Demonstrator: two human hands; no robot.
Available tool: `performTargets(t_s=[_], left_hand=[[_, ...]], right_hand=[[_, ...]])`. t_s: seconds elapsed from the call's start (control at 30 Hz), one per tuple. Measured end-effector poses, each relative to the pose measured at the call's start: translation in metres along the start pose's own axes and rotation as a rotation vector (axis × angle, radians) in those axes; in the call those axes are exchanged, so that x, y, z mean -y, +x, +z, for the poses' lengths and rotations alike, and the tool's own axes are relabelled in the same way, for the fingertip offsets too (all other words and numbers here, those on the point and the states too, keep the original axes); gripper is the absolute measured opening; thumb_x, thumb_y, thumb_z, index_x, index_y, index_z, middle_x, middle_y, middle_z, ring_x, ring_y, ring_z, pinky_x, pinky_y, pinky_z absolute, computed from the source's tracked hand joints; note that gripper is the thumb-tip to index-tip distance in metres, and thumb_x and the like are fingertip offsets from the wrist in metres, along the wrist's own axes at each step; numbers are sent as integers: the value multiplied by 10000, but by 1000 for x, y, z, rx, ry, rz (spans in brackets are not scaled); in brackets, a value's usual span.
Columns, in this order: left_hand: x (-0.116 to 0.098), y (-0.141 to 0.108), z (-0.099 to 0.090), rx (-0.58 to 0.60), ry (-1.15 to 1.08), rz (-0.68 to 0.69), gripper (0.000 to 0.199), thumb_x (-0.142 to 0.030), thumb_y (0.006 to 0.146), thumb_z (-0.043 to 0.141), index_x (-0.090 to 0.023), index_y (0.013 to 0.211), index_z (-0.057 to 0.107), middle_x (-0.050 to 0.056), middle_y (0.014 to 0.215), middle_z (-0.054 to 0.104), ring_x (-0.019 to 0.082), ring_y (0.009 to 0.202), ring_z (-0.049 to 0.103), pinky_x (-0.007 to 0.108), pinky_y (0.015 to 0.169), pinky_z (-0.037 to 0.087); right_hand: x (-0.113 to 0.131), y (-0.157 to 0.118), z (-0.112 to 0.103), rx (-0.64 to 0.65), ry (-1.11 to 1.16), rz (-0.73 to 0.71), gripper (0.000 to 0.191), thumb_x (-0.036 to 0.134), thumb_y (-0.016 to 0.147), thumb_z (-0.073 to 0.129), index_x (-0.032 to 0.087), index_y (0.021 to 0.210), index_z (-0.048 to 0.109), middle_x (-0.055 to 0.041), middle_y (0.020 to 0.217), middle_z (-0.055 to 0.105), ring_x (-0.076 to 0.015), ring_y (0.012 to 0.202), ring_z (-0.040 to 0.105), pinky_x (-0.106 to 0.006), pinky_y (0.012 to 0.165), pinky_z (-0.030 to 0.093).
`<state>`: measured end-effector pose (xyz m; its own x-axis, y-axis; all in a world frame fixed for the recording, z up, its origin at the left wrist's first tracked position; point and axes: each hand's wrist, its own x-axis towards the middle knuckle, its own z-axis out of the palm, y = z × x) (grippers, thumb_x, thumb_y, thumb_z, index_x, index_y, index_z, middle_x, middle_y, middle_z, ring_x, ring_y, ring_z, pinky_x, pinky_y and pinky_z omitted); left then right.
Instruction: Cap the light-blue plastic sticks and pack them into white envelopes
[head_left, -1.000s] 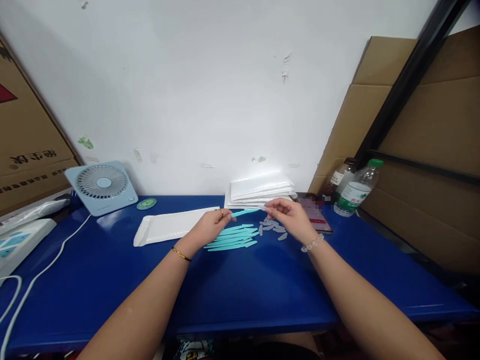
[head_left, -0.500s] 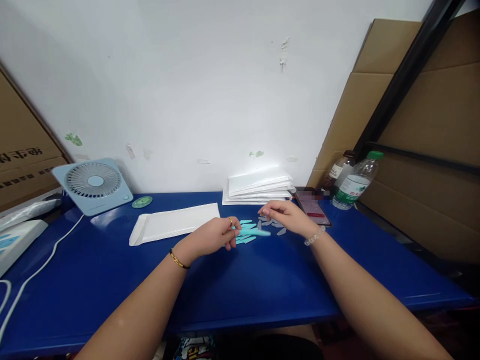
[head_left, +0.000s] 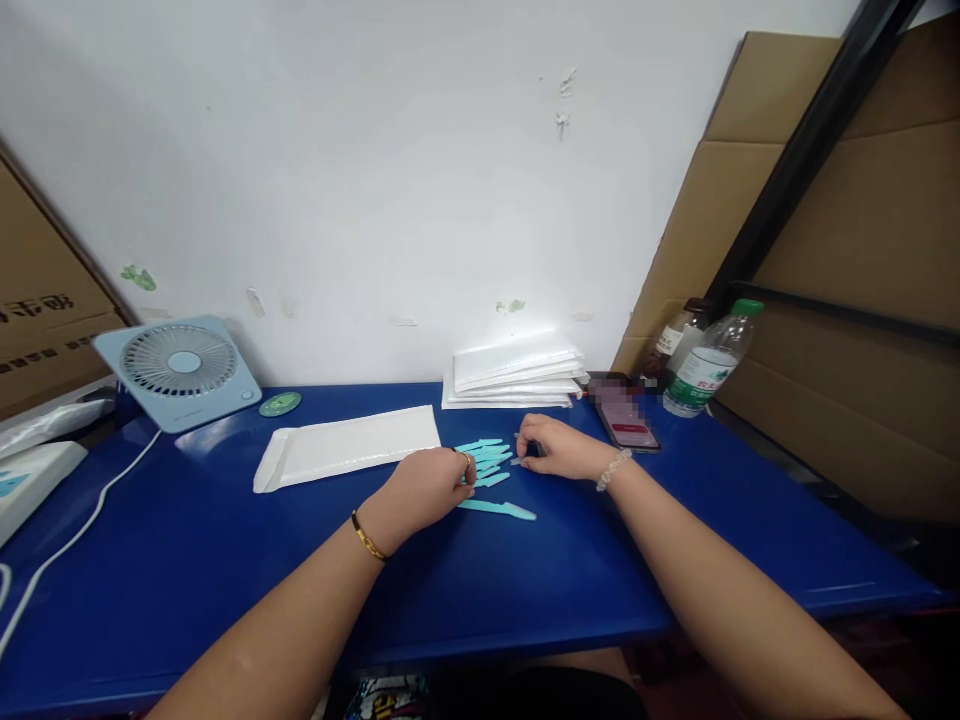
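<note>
Teal stick (head_left: 497, 509) now down, L hand (head_left: 425, 487) off.

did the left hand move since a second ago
Yes. The left hand came down toward the person, away from the envelope stack, and one teal stick now lies apart beside it.

White wall (head_left: 375, 150), blue table (head_left: 487, 590)

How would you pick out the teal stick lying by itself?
On the blue table, find the left hand. A pile of teal sticks lies beyond its fingers. The lone stick lies apart from the pile, nearer the person, touching nothing.
</note>
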<state>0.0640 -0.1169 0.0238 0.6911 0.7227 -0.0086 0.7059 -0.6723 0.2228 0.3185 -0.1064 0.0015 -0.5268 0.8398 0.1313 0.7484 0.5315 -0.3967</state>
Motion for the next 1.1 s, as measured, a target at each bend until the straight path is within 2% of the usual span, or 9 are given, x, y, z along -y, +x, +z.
performTargets(t_s=[0.1,0.27,0.37,0.5,0.63,0.8,0.93,1.0,1.1], left_hand=[[3,3,-1,-26,29,-37,160,-248,757,572,-226,892,656,36,814,666,182,725,577,259,578,343],[8,9,0,-2,2,-67,80,-258,746,600,-226,791,658,17,771,666,179,720,573,254,573,337],[7,9,2,-27,4,-44,69,-241,746,593,-216,777,650,25,782,660,175,711,567,254,575,339],[6,7,2,-62,-2,2,71,-221,754,561,-196,740,626,39,787,649,167,701,556,260,592,341],[12,5,-3,-92,-120,-8,107,-275,798,515,-201,772,587,20,719,627,161,663,544,257,578,341],[20,4,-8,-126,-370,-66,215,-380,851,436,-196,871,546,9,716,594,150,635,539,247,556,364],[20,5,-9,-155,-463,-65,293,-427,882,371,-188,912,539,8,736,565,144,637,522,249,565,374],[20,7,-9,-167,-449,-36,324,-458,883,376,-189,918,554,12,759,567,146,661,503,251,581,375],[20,7,-11,-125,-442,-9,394,-518,881,377,-185,878,588,12,759,579,147,669,498,255,612,382]], right_hand=[[5,-3,-4,46,23,5,101,225,744,664,177,832,658,-44,885,561,-155,792,529,-260,697,420],[11,-5,-7,91,89,30,133,291,727,694,187,807,676,-22,831,594,-137,721,552,-240,636,411],[12,-5,-6,101,128,53,120,280,724,689,184,795,670,-10,775,618,-131,686,565,-227,604,406],[15,-4,-6,89,60,20,23,202,733,633,186,735,651,-6,733,627,-127,656,555,-220,577,385],[21,-2,-3,45,-35,8,134,127,677,610,187,793,637,-12,737,644,-138,659,559,-227,584,380],[25,-1,0,3,-126,-42,120,77,639,573,181,694,596,-24,701,613,-154,683,544,-244,613,381],[20,-6,-8,-65,134,34,77,192,782,537,184,831,596,-13,726,619,-135,645,550,-239,594,415],[19,-9,-14,-139,286,70,140,291,839,521,186,886,600,-18,740,627,-133,642,559,-238,579,433],[20,-11,-22,-260,418,84,236,398,843,539,179,883,616,-28,735,622,-140,653,566,-248,581,452]])
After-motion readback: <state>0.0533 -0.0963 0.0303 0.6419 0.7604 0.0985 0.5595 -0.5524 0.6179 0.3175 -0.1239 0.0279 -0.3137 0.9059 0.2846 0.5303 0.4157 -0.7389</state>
